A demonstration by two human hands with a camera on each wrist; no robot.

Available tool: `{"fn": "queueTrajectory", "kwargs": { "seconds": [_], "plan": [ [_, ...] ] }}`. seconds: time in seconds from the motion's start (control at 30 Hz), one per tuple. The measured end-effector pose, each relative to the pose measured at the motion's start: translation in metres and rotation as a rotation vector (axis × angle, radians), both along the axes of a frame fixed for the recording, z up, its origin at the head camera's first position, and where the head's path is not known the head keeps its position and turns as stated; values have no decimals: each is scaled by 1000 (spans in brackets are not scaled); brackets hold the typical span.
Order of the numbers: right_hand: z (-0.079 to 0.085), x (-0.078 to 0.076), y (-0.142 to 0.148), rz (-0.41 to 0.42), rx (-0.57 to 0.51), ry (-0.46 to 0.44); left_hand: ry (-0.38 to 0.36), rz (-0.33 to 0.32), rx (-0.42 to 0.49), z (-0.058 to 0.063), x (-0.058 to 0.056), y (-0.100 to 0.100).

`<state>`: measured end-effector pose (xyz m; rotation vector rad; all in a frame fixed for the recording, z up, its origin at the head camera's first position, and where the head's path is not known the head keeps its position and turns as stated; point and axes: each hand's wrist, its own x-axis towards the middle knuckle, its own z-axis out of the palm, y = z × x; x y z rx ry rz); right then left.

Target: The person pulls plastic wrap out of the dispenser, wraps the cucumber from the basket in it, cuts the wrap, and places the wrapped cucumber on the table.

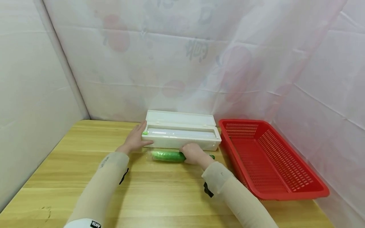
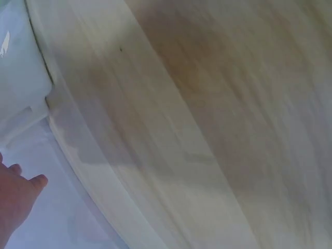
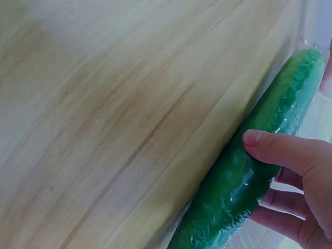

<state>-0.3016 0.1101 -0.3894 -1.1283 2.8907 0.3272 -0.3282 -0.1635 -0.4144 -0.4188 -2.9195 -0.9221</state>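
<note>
A cucumber (image 1: pixel 169 156) wrapped in clear cling film lies along the front of a white cling film dispenser (image 1: pixel 182 143). My right hand (image 1: pixel 195 154) grips it around the middle; in the right wrist view the thumb lies over the wrapped cucumber (image 3: pixel 236 179) and the fingers go round the other side. The dispenser's lid (image 1: pixel 182 118) stands raised, with a film roll (image 1: pixel 182 132) inside and a green slider (image 1: pixel 145 133) at its left end. My left hand (image 1: pixel 136 138) rests against that left end, fingers extended and thumb along the front.
A red plastic basket (image 1: pixel 244 171) with slotted walls stands right of the dispenser, close to its right end. The wooden table (image 1: pixel 154 196) stretches toward me. A pale printed curtain (image 1: pixel 171 63) hangs behind, with white sheets at both sides.
</note>
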Motion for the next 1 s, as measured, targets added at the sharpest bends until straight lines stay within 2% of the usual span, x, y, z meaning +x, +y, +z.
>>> {"fn": "queueTrajectory", "kwargs": {
  "seconds": [0.13, 0.37, 0.63, 0.9, 1.0],
  "plan": [
    [-1, 2, 0, 10, -11, -1, 21, -1, -44, -5, -2, -1],
    [-1, 5, -1, 13, -15, -4, 121, -17, -125, -9, -2, -4],
    [-1, 3, -3, -24, -5, -18, 128, -12, -148, -12, -4, -5],
    [2, 9, -10, -31, -15, -75, 124, -4, -158, -9, 4, -11],
    [2, 12, -13, -39, -2, -70, 130, -10, -160, -7, 5, -12]
  ]
}}
